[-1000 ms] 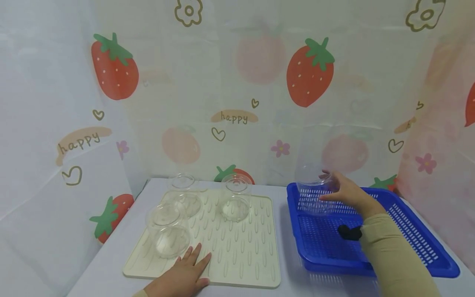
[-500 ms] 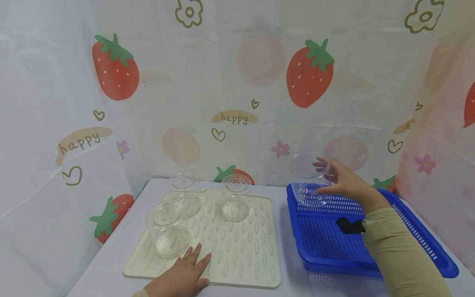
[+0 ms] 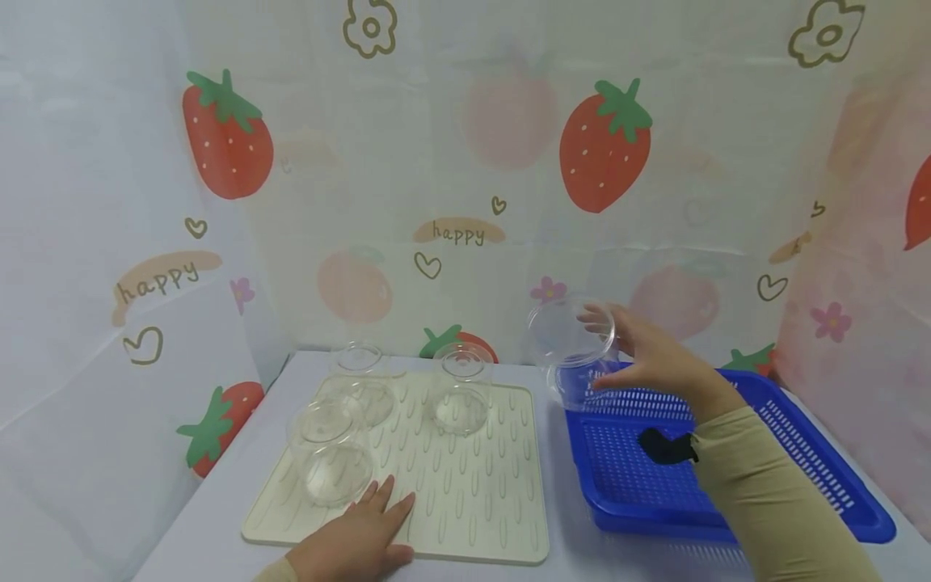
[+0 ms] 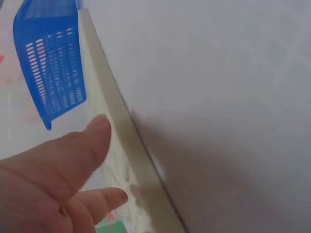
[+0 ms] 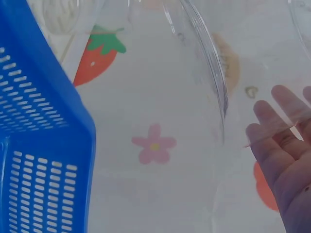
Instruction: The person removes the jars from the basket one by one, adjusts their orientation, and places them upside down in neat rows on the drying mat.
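Observation:
My right hand grips a clear plastic cup from its right side, fingers behind it and thumb in front. The cup is tilted, its wide rim uppermost, over the far left corner of the blue basket. In the right wrist view, the cup's transparent edge shows beside the fingers. With fingers spread, my left hand rests on the front edge of a cream ridged mat. Clear cups stand on that mat: one at front left, one behind it and one farther right.
The basket has slotted sides and stands right of the mat, with a strip of white tablecloth between them. A black object sits at my right wrist. Behind the table hangs a strawberry-print curtain.
My right hand has raised the clear cup out of the basket and moved it left, tipping its rim more into view. The left hand stays in place on the mat.

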Motion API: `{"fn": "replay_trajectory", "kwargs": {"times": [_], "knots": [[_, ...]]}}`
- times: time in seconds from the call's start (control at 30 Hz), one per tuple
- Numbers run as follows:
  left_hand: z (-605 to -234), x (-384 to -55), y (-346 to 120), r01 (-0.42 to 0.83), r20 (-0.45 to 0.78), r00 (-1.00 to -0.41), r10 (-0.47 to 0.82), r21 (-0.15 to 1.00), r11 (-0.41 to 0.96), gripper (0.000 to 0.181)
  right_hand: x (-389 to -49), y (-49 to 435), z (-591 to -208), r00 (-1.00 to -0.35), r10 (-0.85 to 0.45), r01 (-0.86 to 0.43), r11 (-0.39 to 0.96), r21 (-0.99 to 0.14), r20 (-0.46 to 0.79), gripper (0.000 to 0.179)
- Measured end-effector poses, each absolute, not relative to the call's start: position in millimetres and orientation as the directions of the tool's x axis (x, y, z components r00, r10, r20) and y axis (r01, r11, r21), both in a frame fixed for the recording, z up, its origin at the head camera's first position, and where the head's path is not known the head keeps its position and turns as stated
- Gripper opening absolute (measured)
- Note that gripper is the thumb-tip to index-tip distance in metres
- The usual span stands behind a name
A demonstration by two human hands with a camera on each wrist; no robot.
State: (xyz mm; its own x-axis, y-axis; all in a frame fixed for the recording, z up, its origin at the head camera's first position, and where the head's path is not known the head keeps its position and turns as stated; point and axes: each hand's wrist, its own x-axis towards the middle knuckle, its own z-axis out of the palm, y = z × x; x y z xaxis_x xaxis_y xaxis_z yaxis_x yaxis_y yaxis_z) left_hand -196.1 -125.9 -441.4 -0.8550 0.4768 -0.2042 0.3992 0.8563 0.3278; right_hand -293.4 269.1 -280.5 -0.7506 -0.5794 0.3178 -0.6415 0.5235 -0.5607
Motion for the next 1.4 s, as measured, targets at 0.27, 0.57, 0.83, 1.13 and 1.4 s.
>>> {"fn": "replay_trajectory", "kwargs": {"times": [0.27, 0.57, 0.83, 1.13, 1.4], "knots": [[-413, -206, -112, 0.406, -0.079, -0.877, 0.473, 0.404, 0.820, 0.078, -285, 251, -276, -0.729, -0.607, -0.668, 0.527, -0.525, 0.317, 0.098], [-366, -211, -93, 0.445, 0.176, -0.889, 0.423, 0.547, 0.708, 0.086, -274, 230, -277, -0.728, -0.603, -0.681, 0.578, -0.450, 0.327, 0.105], [-340, -209, -77, 0.439, 0.302, -0.896, 0.325, 0.713, 0.547, 0.097, -261, 204, -284, -0.763, -0.585, -0.645, 0.654, -0.395, 0.276, 0.103], [-333, -208, -65, 0.496, 0.362, -0.863, 0.352, 0.737, 0.459, 0.102, -250, 182, -294, -0.724, -0.643, -0.685, 0.622, -0.381, 0.252, 0.101], [-339, -209, -56, 0.559, 0.410, -0.829, 0.381, 0.647, 0.518, 0.108, -245, 170, -305, -0.701, -0.678, -0.712, 0.645, -0.278, 0.220, 0.101]]}}
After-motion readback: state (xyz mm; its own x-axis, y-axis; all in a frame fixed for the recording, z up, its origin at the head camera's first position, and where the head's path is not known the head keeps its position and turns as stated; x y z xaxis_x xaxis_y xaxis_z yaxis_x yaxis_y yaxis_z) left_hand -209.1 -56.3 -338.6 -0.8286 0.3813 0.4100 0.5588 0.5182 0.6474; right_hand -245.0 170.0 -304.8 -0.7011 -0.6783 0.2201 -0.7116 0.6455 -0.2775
